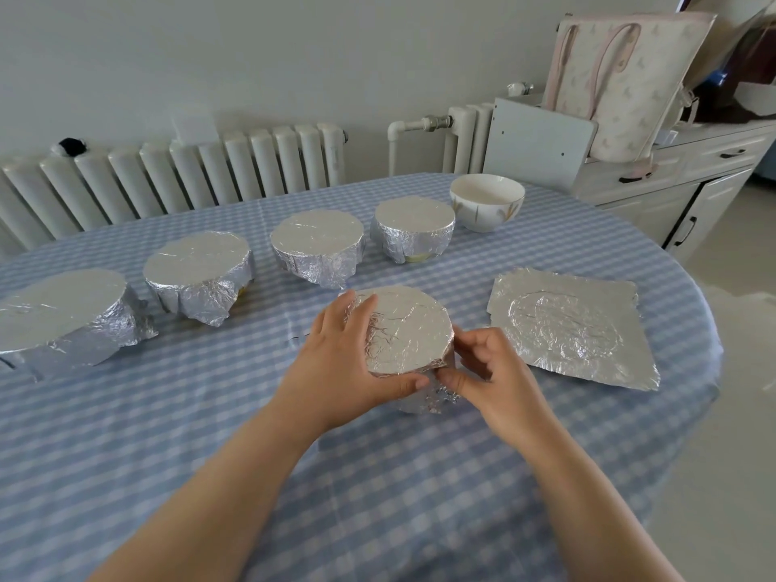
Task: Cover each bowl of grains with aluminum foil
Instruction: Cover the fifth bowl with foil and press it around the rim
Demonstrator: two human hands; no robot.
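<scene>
Both hands, left hand (344, 354) and right hand (491, 371), grip the crinkled foil (409, 329) over the near bowl, fingers curled.

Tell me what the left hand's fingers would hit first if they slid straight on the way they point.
Probably the foil-wrapped bowl third in the back row; the left hand points up-table across the foil-covered bowl it holds. Depth is uncertain.
</scene>
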